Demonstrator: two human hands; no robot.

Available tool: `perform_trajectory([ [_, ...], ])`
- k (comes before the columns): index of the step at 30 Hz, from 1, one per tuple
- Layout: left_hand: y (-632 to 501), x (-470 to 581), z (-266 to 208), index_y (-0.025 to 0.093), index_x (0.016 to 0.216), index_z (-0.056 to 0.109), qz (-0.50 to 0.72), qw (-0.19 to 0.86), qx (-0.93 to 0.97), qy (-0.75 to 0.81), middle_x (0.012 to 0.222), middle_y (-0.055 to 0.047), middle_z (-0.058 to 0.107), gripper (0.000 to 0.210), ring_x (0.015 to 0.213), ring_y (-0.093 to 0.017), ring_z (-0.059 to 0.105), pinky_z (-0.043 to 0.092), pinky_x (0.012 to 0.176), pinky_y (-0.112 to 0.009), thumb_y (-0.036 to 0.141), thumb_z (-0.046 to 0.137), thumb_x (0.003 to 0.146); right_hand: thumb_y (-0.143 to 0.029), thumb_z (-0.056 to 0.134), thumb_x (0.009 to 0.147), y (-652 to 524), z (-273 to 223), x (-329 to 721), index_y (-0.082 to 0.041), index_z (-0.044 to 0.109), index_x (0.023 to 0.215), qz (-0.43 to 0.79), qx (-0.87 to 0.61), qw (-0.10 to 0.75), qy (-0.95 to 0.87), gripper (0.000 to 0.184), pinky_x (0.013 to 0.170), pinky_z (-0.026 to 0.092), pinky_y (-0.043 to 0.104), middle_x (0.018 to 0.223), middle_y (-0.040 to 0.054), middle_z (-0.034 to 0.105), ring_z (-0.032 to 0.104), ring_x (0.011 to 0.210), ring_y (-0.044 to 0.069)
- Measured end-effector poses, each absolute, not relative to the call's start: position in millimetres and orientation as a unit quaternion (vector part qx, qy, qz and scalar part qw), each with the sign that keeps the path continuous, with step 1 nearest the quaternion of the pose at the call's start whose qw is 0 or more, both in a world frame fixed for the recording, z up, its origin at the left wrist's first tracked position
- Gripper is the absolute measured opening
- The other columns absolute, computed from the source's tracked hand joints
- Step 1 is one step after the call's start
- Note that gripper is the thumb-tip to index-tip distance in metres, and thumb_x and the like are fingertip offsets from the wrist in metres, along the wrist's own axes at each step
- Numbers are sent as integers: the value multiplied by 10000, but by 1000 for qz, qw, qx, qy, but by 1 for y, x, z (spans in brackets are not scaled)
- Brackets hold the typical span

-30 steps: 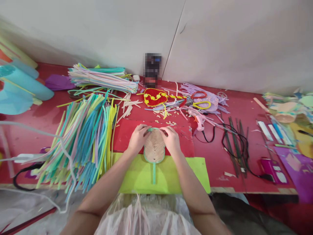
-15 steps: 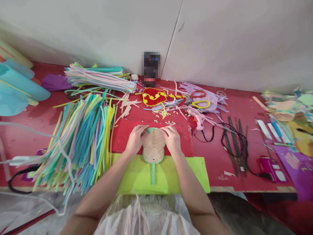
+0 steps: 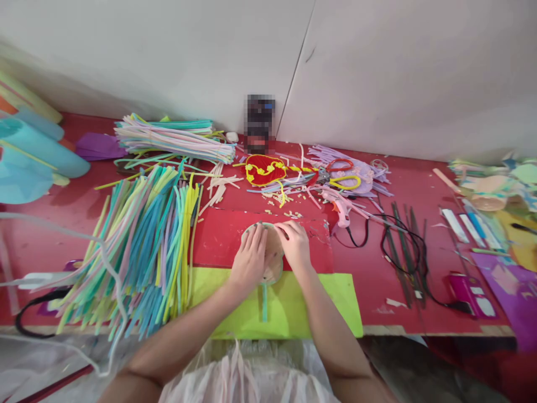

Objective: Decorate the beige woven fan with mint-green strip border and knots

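A beige hand fan (image 3: 274,267) with a pale green rim and a green handle lies in front of me, its handle pointing toward me. It looks made of fuzzy pipe cleaners. My left hand (image 3: 249,254) rests flat across the fan's left half, fingers stretched toward the top edge, hiding that part. At the upper right rim, my right hand (image 3: 296,243) has its fingertips bent onto the edge, thumb and fingers close together. Under the fan are a red board (image 3: 319,246) and a lime green sheet (image 3: 331,302).
Bundled pipe cleaners (image 3: 146,252) spread to the left. Behind the board lie a red and yellow fan (image 3: 264,170), scissors (image 3: 344,182) and a pink glue gun (image 3: 343,210). A black cable (image 3: 381,246) crosses dark rods (image 3: 405,252) on the right.
My left hand has moved from the fan's upper left edge to lie flat over its face. My right hand stays at the upper right edge.
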State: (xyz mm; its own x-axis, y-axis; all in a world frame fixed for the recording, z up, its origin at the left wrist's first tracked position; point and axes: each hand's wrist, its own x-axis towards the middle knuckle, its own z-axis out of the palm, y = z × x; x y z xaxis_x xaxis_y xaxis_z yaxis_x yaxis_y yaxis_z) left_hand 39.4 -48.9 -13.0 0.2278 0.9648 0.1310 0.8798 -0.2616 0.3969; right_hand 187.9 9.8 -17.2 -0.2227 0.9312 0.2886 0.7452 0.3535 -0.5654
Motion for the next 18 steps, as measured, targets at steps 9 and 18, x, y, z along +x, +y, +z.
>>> perform_trajectory([
  [9, -60, 48, -9, 127, 1423, 302, 173, 114, 752, 625, 1480, -183, 323, 564, 1371, -321, 298, 281, 1095, -531, 293, 428, 899, -318, 459, 924, 10, -21, 189, -225, 676, 986, 170, -552, 318, -751, 244, 855, 439, 349, 923, 73, 659, 581, 889, 205],
  [18, -50, 25, -7, 104, 1396, 318, 240, 107, 708, 656, 1408, -192, 414, 519, 1321, -288, 380, 342, 1078, -460, 281, 405, 916, -320, 475, 916, 3, -19, 186, -221, 678, 975, 161, -573, 319, -738, 233, 837, 429, 346, 899, 68, 661, 577, 871, 206],
])
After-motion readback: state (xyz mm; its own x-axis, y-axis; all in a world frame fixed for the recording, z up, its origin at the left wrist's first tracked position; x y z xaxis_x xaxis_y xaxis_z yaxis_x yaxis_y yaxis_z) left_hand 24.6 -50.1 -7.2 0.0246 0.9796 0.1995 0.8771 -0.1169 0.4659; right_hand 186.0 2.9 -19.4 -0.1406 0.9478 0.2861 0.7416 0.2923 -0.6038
